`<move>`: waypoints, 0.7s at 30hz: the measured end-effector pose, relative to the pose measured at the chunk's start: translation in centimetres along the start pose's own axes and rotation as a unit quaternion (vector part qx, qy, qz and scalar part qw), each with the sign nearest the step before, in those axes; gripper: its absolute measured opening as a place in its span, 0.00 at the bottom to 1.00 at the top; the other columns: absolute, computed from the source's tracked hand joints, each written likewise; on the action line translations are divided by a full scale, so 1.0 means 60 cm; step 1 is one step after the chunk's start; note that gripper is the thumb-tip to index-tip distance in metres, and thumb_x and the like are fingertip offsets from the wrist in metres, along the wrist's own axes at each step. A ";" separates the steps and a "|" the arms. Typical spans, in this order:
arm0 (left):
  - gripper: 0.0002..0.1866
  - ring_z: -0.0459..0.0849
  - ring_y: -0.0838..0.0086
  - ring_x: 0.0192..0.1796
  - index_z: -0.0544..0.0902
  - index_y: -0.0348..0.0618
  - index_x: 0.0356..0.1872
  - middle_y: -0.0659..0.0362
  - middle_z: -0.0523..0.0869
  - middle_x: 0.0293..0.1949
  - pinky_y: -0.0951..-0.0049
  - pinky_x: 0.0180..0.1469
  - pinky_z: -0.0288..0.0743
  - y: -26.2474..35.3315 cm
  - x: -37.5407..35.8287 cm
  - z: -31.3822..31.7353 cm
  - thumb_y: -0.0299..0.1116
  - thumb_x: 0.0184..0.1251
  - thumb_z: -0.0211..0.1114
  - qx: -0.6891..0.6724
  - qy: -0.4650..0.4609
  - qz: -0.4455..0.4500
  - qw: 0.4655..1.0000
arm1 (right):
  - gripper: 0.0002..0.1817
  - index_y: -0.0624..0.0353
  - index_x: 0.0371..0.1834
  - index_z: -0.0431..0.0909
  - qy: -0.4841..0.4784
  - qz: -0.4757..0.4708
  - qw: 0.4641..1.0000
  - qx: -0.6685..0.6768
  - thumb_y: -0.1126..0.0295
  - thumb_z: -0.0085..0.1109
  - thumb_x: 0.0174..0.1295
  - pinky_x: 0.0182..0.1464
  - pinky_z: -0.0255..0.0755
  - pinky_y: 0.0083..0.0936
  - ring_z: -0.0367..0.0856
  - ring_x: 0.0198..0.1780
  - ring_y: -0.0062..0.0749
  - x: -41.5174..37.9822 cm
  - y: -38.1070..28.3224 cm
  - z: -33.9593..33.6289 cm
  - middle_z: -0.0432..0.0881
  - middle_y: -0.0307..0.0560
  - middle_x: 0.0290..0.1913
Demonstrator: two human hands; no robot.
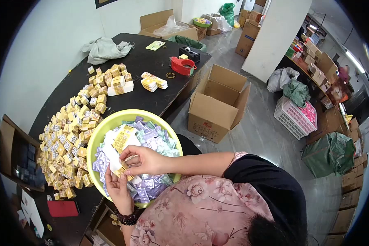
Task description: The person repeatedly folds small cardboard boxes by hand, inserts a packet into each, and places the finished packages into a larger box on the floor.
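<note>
A yellow-green basin (93,141) at the table's edge holds many small purple and mint-green packets (151,137). Above it, my left hand (119,189) and my right hand (145,160) meet, both with closed fingers on a small yellow printed card piece (123,171). Beyond them, on the packets, lies a white and yellow printed card (124,138). Left of the basin, a large heap of small yellow boxes (67,143) covers the black table (145,59). A beaded bracelet circles my left wrist.
Stacked yellow cards (153,82), a red tape dispenser (183,65) and a grey cloth (106,50) lie on the table. A red notebook (63,208) is at the near left. An open cardboard box (211,117) stands on the floor to the right, with a white crate (293,117) beyond.
</note>
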State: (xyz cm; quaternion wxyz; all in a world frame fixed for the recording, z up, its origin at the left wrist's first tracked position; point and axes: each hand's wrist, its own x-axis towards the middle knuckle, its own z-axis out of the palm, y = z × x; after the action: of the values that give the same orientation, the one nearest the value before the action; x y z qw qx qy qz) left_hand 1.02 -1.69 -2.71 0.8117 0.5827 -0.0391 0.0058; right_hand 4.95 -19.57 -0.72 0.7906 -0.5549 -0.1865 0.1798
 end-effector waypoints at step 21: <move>0.20 0.77 0.73 0.55 0.78 0.32 0.54 0.53 0.77 0.58 0.77 0.54 0.72 0.055 -0.036 -0.002 0.21 0.60 0.69 0.141 -0.045 0.054 0.988 | 0.12 0.62 0.43 0.76 -0.063 -0.123 0.980 -0.143 0.81 0.62 0.56 0.55 0.74 0.22 0.73 0.57 0.29 -0.021 -0.013 0.014 0.64 0.47 0.59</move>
State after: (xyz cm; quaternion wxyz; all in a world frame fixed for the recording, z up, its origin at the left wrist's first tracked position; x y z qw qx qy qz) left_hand -1.33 -0.44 0.21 0.7175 0.6879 -0.1058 0.0293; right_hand 3.49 -19.78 0.17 0.7054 -0.6229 -0.3268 0.0874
